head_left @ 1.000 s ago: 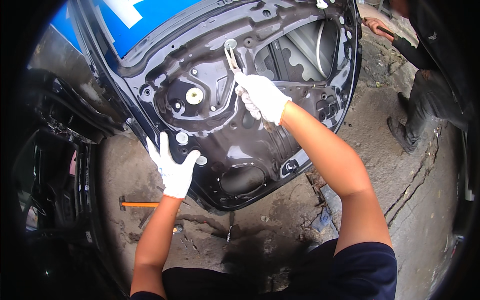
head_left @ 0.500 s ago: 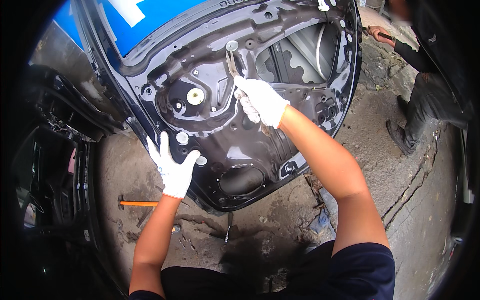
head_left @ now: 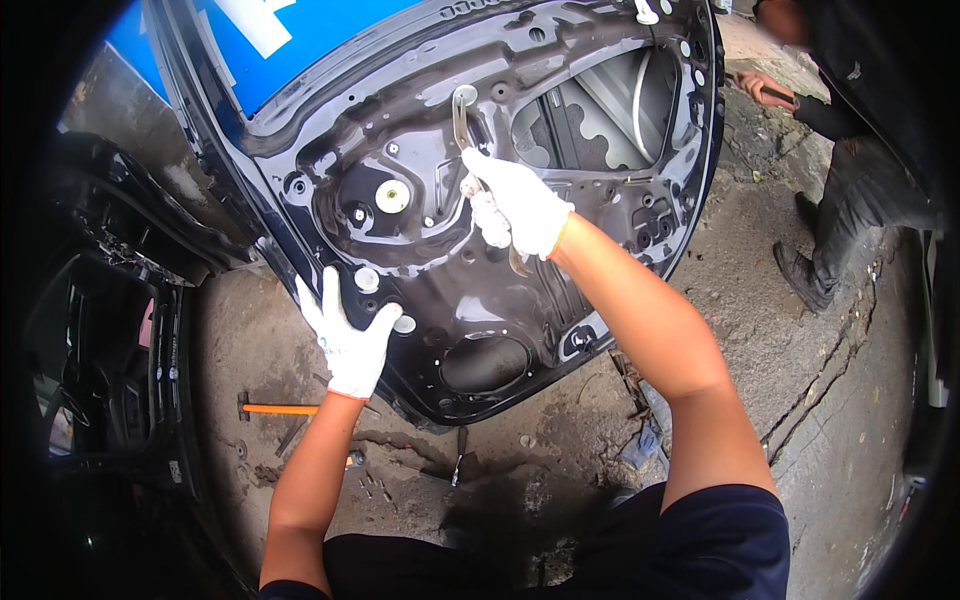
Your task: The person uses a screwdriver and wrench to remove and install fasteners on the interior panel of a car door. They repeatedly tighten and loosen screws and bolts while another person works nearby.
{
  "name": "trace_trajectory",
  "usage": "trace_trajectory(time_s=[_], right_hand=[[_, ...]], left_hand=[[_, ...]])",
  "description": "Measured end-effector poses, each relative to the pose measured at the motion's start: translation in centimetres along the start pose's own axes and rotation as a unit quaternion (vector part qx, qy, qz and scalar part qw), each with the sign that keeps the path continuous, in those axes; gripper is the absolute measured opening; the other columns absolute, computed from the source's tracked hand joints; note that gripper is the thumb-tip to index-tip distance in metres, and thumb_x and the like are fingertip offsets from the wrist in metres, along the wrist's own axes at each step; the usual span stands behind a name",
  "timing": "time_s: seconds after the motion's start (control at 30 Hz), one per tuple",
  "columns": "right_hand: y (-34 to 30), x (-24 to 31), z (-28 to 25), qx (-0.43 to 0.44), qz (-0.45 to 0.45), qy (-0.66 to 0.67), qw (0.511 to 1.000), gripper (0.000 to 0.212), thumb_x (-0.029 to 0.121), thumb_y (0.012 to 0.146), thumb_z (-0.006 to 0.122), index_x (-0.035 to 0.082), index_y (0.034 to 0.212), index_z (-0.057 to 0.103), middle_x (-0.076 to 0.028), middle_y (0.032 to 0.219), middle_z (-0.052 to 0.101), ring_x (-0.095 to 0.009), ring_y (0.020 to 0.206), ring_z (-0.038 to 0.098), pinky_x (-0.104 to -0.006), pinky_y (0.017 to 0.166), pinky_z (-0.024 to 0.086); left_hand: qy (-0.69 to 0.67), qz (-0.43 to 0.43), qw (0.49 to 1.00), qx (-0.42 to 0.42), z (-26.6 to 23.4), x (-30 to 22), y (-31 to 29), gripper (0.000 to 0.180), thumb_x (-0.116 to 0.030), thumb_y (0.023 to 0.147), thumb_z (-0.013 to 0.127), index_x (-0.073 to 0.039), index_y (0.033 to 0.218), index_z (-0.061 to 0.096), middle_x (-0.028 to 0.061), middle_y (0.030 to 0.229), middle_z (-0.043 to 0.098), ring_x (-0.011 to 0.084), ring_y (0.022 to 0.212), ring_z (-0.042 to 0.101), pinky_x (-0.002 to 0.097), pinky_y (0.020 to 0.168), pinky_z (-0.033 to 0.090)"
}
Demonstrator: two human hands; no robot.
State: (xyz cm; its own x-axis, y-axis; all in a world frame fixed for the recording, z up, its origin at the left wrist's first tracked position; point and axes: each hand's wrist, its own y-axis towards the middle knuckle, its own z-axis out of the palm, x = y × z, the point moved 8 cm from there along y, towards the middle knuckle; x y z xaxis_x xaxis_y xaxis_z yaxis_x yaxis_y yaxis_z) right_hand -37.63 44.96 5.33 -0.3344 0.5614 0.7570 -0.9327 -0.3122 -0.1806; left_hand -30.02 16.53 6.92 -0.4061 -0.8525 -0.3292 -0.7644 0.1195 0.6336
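A dark car door (head_left: 600,215), its inner side bare of trim, lies tilted before me. My right hand (head_left: 515,200), in a white glove, is closed around a pair of pliers (head_left: 460,122); one handle end shows below the palm. The plier jaws reach a pale round plug (head_left: 465,94) in the door's upper part. Whether they grip it I cannot tell. My left hand (head_left: 350,335), also gloved, rests with spread fingers on the door's lower left edge, beside two more pale plugs (head_left: 367,279).
An orange-handled hammer (head_left: 280,408) and several small tools lie on the rough concrete floor (head_left: 250,340). Another car part with a dark frame (head_left: 120,370) stands at the left. At the right a person (head_left: 870,150) in dark clothes holds a rod-like thing. A blue panel (head_left: 330,30) is behind the door.
The plier jaws, spread apart before, have come nearly together at the upper plug. My right hand has shifted slightly left and up. My left hand stays in place.
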Motion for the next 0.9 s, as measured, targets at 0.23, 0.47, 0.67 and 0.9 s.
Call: trace_trajectory(time_s=[0.23,0.47,0.67,0.9], right_hand=[[-1.7,3.2,-0.7,0.113,0.087,0.003,0.99,0.036,0.041,0.111,0.06,0.012,0.091,0.061,0.009,0.058,0.042,-0.007,0.043,0.035,-0.0265,0.038,0.025],[-1.1,2.6,0.3,0.085,0.049,0.034,0.995,0.034,0.04,0.111,0.06,0.012,0.09,0.059,0.007,0.061,0.046,-0.009,0.045,0.039,-0.0275,0.042,0.032],[0.3,1.2,0.6,-0.071,-0.111,-0.09,0.987,0.042,0.048,0.11,0.057,0.012,0.09,0.058,0.005,0.063,0.046,-0.01,0.044,0.039,-0.0297,0.04,0.033],[-0.1,2.2,0.2,-0.109,-0.145,-0.202,0.962,0.042,0.049,0.11,0.056,0.014,0.087,0.057,0.005,0.062,0.045,-0.01,0.044,0.038,-0.0293,0.039,0.03]], left_hand=[[0.016,0.01,1.0,-0.005,-0.1,-0.2,0.1,0.109,-0.035,0.074,0.098,-0.005,0.162,0.042,0.032,0.172,0.016,0.05,0.156,0.026,0.0565,0.127,0.032],[0.005,0.008,1.0,-0.006,-0.1,-0.1,0.0,0.109,-0.034,0.075,0.098,-0.007,0.163,0.042,0.0321,0.172,0.015,0.0501,0.156,0.026,0.0561,0.127,0.032],[0.005,0.008,1.0,-0.005,-0.2,-0.3,0.2,0.108,-0.031,0.075,0.097,-0.006,0.163,0.041,0.0318,0.172,0.016,0.0493,0.156,0.027,0.0548,0.127,0.031],[0.007,0.008,1.0,0.0,-0.2,-0.4,0.1,0.108,-0.031,0.075,0.097,-0.004,0.163,0.041,0.0319,0.171,0.017,0.0494,0.156,0.027,0.0547,0.127,0.032]])
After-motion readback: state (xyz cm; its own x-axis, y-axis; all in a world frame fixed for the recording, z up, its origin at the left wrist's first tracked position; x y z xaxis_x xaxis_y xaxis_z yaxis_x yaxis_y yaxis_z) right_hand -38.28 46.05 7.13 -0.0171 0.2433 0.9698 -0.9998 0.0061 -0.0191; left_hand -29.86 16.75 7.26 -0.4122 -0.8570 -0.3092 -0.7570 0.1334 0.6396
